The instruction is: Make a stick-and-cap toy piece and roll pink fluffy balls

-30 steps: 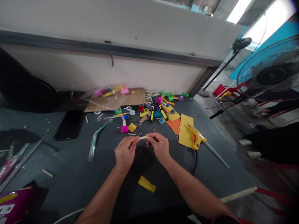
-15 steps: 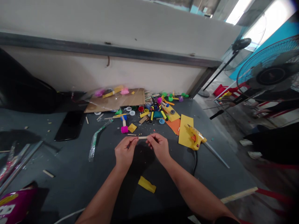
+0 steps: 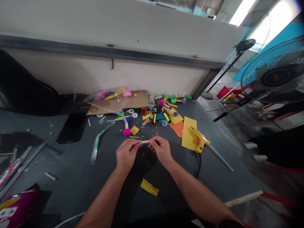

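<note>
A short pale wooden stick (image 3: 145, 142) is held level between my two hands above the dark table (image 3: 78, 183). My left hand (image 3: 127, 152) pinches its left end, and the fingers of my right hand (image 3: 161, 148) are closed on its right end. Just beyond my left hand lie a magenta cap (image 3: 126, 131) joined to a small stick and a yellow paper square (image 3: 134, 130). A folded yellow strip (image 3: 149, 187) rests on the table between my forearms.
A yellow glue gun (image 3: 200, 141) lies on yellow paper (image 3: 189, 125) at the right, its cord running toward me. Bottle caps and scraps crowd the table's back by the cardboard (image 3: 133, 102). At left are a black phone (image 3: 71, 128) and a plastic-wrapped item (image 3: 95, 147).
The stick's left end and the fingertips of my left hand have dipped slightly. Both hands keep their hold, and the things on the table look unmoved.
</note>
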`<action>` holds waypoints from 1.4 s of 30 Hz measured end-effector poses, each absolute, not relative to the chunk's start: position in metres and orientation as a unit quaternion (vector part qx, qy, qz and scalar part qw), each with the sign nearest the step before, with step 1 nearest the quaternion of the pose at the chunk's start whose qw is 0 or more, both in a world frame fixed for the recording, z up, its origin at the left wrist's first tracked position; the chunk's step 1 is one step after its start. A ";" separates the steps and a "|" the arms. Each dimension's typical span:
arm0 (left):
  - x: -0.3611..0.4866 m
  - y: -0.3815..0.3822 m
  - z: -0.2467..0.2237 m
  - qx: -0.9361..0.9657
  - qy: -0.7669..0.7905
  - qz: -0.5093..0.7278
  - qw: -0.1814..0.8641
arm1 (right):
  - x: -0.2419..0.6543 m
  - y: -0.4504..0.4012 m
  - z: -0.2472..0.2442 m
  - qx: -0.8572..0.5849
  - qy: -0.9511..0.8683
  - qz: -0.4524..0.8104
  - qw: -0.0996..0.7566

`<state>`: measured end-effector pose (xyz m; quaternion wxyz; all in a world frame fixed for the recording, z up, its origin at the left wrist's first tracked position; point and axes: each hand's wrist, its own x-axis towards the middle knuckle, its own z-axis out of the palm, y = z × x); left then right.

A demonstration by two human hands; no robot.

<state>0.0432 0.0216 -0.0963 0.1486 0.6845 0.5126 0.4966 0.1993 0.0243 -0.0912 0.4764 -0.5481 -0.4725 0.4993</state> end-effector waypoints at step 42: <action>0.055 0.021 -0.109 0.499 0.546 0.458 0.492 | 0.198 0.026 -0.099 -0.550 -0.507 0.486 0.452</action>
